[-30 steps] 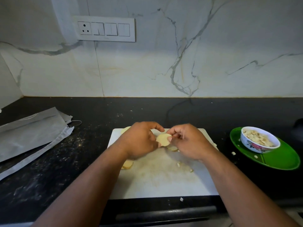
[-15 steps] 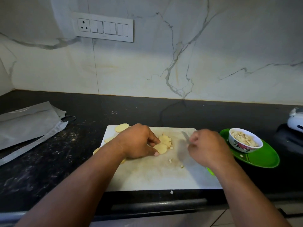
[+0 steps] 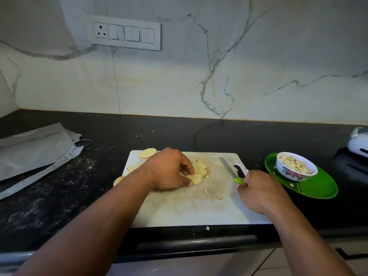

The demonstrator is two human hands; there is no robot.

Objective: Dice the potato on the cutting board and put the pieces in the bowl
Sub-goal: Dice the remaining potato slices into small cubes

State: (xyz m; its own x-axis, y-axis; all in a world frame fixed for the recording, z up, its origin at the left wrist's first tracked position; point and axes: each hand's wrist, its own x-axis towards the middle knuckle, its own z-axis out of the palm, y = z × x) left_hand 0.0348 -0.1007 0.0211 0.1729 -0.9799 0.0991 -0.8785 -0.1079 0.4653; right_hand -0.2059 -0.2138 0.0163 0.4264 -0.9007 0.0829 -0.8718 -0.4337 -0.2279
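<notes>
Left hand [image 3: 169, 172] is lying curled over a small stack of potato slices [image 3: 196, 177] near the middle of the cutting board [image 3: 179, 208], with the thumb and fingertips pinching and pressing the rounds flat against the surface. That hold is probably keeping the slices lined up in one pile so they can be cut together. More slices [image 3: 147, 152] are waiting at the board's far left corner and along its left edge, partly hidden by the forearm. Right hand [image 3: 258, 191] is gripping the green handle of a knife [image 3: 229, 168] at the board's right edge, fingers wrapped around it. The blade is lying low over the board, its long axis running from the handle at the right edge away towards the far side and slightly left, with the tip pointing towards the back edge. It is not touching the stack; it is sitting well to the right of it, which suggests the knife is only being readied for the next cut. A few cut bits [image 3: 206, 191] are lying loose on the board between the hands. Beyond the board's right edge, on the dark counter [image 3: 59, 196], the bowl [image 3: 296, 166] is sitting on a green plate [image 3: 318, 188] and is already holding many diced pieces, so the job looks well advanced but with several rounds yet to dice.
</notes>
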